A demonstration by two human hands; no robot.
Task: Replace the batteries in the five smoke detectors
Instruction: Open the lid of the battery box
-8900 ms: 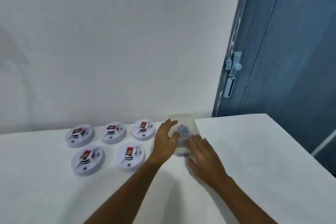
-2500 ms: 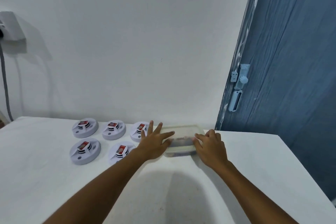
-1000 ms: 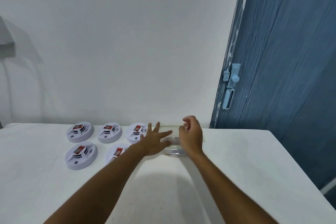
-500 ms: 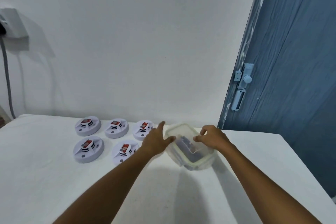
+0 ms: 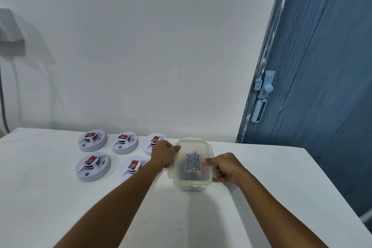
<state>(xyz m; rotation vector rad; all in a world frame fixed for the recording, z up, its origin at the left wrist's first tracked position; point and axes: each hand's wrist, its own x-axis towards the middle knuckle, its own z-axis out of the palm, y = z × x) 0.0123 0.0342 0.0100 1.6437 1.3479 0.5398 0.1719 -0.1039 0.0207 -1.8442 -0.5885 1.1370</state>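
Several white smoke detectors lie backs up on the white table (image 5: 60,207), each with a red battery showing: one at back left (image 5: 92,140), one behind the middle (image 5: 125,142), one front left (image 5: 93,166), one front middle (image 5: 132,168); another (image 5: 154,141) is partly hidden behind my left hand. A clear plastic container (image 5: 192,165) with its lid on holds dark batteries. My left hand (image 5: 164,154) grips its left side with curled fingers. My right hand (image 5: 226,167) grips its right side clip.
A white wall rises right behind the table. A blue door (image 5: 322,86) with a pale latch (image 5: 264,86) stands to the right. The table's right edge runs diagonally past my right arm. A grey box with a cable is mounted on the wall at far left (image 5: 10,32).
The container was tilted up half a second ago; now it sits flat on the table, drawn slightly nearer to me, with both hands on its sides.
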